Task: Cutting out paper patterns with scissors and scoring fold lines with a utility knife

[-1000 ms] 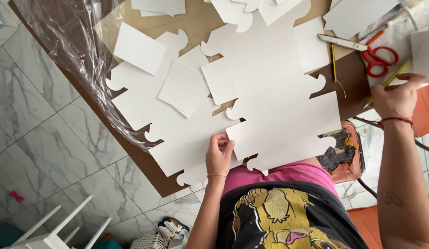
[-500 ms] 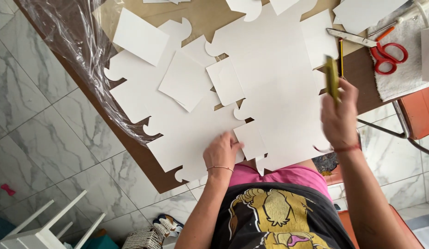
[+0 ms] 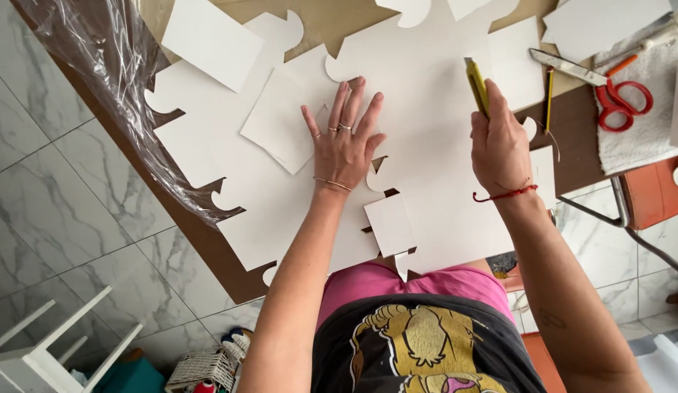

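At the far left, a crumpled clear plastic sheet (image 3: 113, 94) hangs over the edge of the brown table (image 3: 208, 240), reaching from 11 o'clock toward 9 o'clock above the marble floor. Next to it, white card sheets (image 3: 230, 182) with scalloped cut-outs overlap across the table, with loose rectangular offcuts lying on top.

Near the centre, the left hand (image 3: 344, 142) lies flat on the card, its fingers (image 3: 340, 102) spread wide and pointing toward 12 o'clock, pressing down and holding nothing. Just to its right lies the large white card panel (image 3: 434, 145).

The right hand (image 3: 499, 142) is at 1 o'clock from the centre, fingers wrapped tightly around a yellow utility knife (image 3: 476, 84) whose tip points toward 12 o'clock over the panel. Whether the blade touches the card cannot be told.

Further right, red-handled scissors (image 3: 621, 98) and a pencil (image 3: 549, 98) rest near the table edge at 2 o'clock.

Risks, as a judgement: the spread left hand is close beside the knife, so a slip sideways could reach it. The stacked loose sheets could slide under pressure and spoil a cut. The plastic could drag pieces off the table edge.
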